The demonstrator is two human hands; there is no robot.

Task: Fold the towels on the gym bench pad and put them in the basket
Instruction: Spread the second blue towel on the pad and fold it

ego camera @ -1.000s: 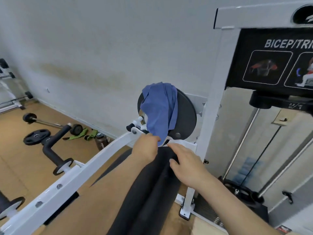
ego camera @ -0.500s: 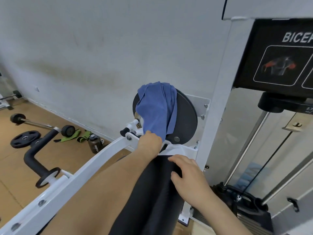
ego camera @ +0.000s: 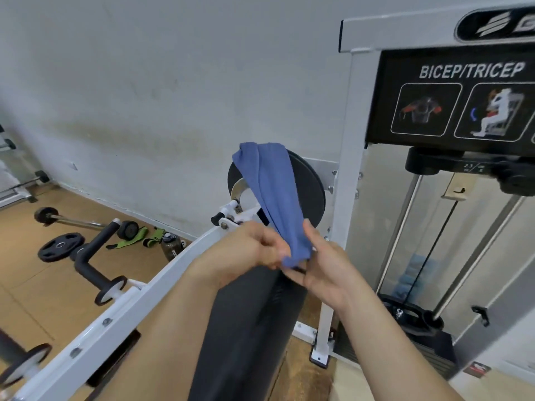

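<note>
A blue towel (ego camera: 269,192) hangs over the black round pulley disc (ego camera: 309,189) of the gym machine, stretched down toward me. My left hand (ego camera: 246,253) pinches its lower end from the left. My right hand (ego camera: 321,264) holds the same end from the right, thumb up along the cloth. Both hands meet just above the top of the long black bench pad (ego camera: 246,328), which runs down toward me. No basket is in view.
A white machine arm (ego camera: 121,311) slants along the left of the pad. The white upright post (ego camera: 344,180) and weight-stack frame stand right. On the wooden floor at left lie a weight plate (ego camera: 60,246), a barbell (ego camera: 75,222), green straps and a dark bottle (ego camera: 170,246).
My right hand left the bench pad and rose to the towel's lower end. Both hands now hold that end, pulled down and right, so the towel is stretched narrow off the disc.
</note>
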